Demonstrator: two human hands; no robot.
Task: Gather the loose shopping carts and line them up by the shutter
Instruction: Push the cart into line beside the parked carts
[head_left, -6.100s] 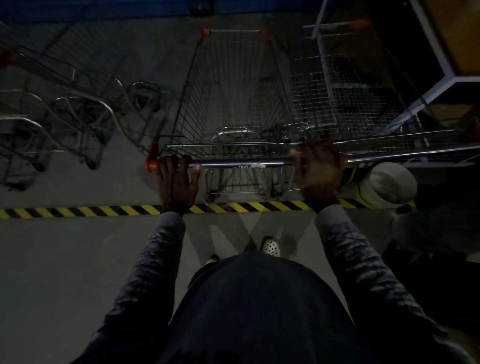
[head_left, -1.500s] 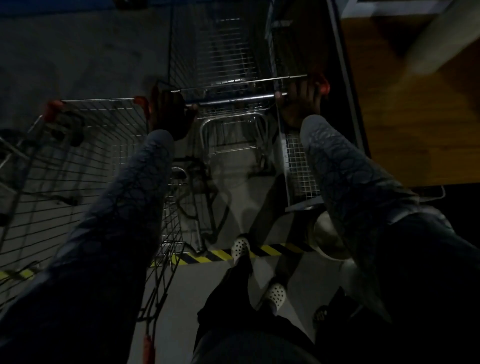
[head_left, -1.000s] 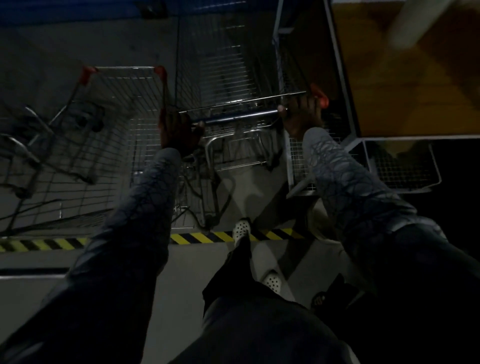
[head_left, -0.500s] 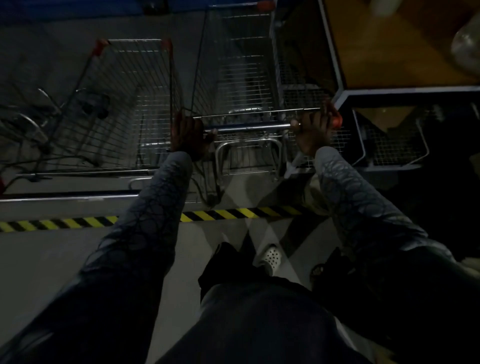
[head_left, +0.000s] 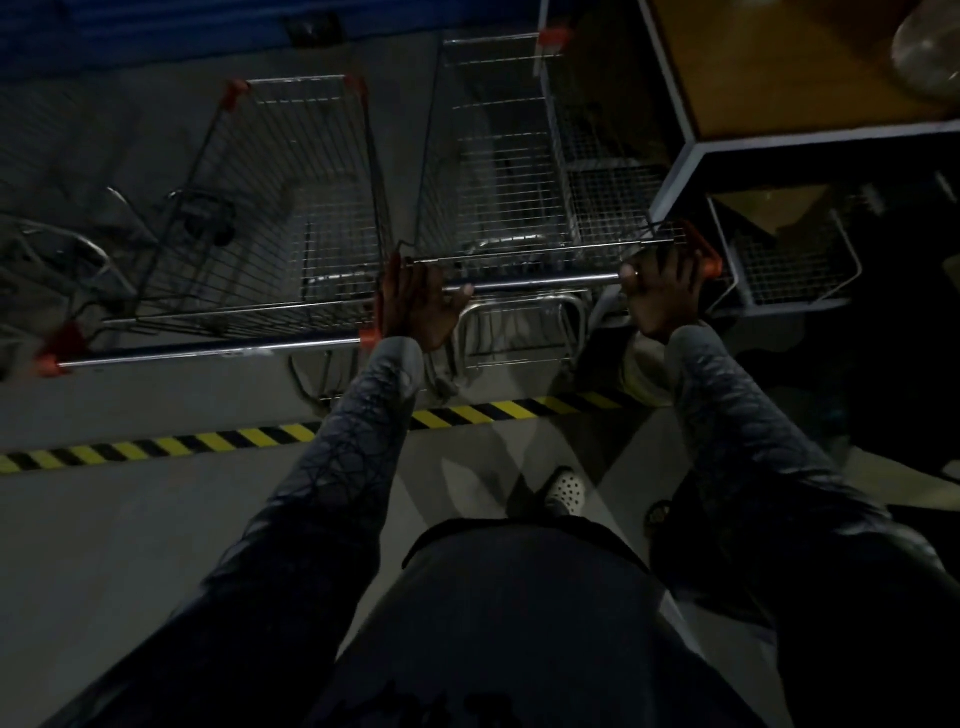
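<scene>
Both hands are on the bar: the left hand (head_left: 415, 304) is wrapped over the left end of the handle (head_left: 545, 283), thumb lying along it, and the right hand (head_left: 662, 291) is curled round the right end, just beside the orange end cap (head_left: 709, 257). Patterned grey sleeves (head_left: 363, 415) run back from both wrists.

That handle belongs to a wire shopping cart (head_left: 488, 156), which stands upright with its nose pointing at the blue shutter (head_left: 130, 31) along the far edge of the floor.

Just left of this cart, nearly touching, sits a second wire cart (head_left: 291, 208), facing the same way and set slightly nearer the camera, so its own bar (head_left: 208, 351) lies level with the left wrist. Further left again is a tangle of cart frames (head_left: 57, 249), blurred and hard to read.

Tight against the held cart's right side is more wire mesh (head_left: 597, 156), then a white-framed counter with a wooden top (head_left: 779, 67) and a wire basket (head_left: 789, 260) beneath it.

Behind the cart, a yellow-and-black hazard stripe (head_left: 208, 444) crosses the grey floor under both forearms. A pale round object (head_left: 641, 371) peeks out by the right sleeve; I cannot tell what it is. One white perforated shoe (head_left: 566, 491) is planted on the near side of the stripe.
</scene>
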